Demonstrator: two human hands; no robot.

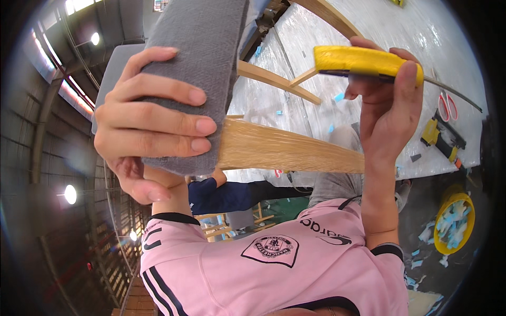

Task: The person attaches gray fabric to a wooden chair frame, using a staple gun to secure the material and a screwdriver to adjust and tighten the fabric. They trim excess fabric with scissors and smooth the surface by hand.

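- We clamp the grey pad [197, 79] with our left hand [150, 118], fingers curled flat across its face, thumb underneath, likely to steady it on the wooden rail [284, 150].
- Our right hand [387, 108] at two o'clock is closed round a yellow knife [363, 61]; its thin blade pokes toward three o'clock.
- A stapler [443, 138] and scissors [448, 107] lie on the table [379, 26].
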